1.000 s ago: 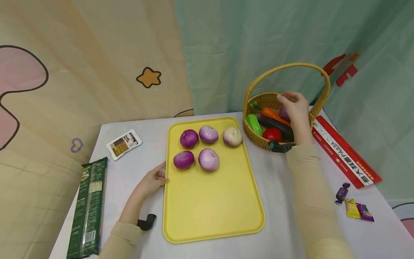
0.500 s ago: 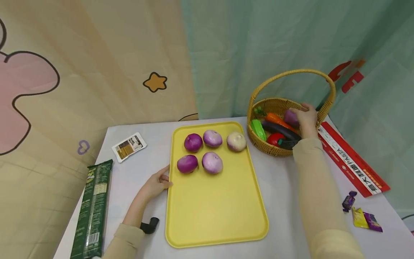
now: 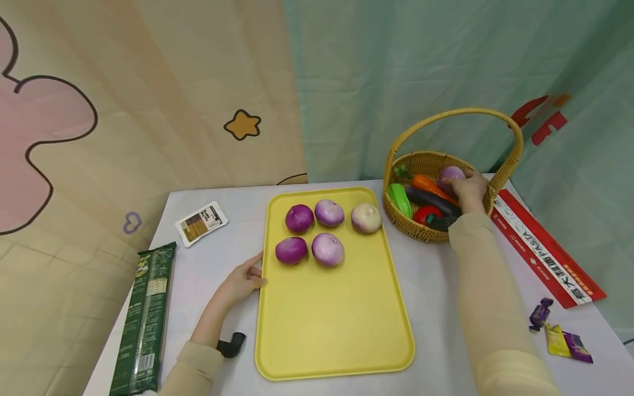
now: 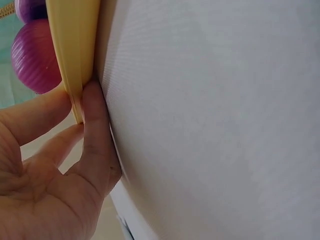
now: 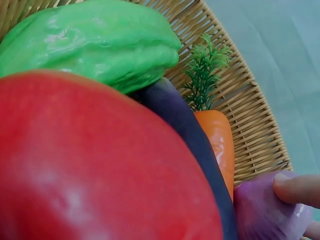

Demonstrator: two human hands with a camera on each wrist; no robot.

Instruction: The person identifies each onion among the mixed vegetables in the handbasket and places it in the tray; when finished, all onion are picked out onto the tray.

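My left hand pinches the left rim of the yellow tray; in the left wrist view the thumb lies on one side of the rim and fingers on the other. On the tray sit several purple and pale onions. Inside the wicker basket, my right hand grips a purple onion. A finger presses that onion in the right wrist view; its far side is hidden. Beside it lie a carrot, an eggplant, a tomato and a green vegetable.
The basket's tall handle arches over the right hand. A red pasta box and wrapped candies lie right. At left are a green packet and a small white packet. A curtain hangs behind the table.
The right hand has come down into the basket and taken hold of the purple onion. The left hand stays at the tray's rim. The head view has shifted slightly.
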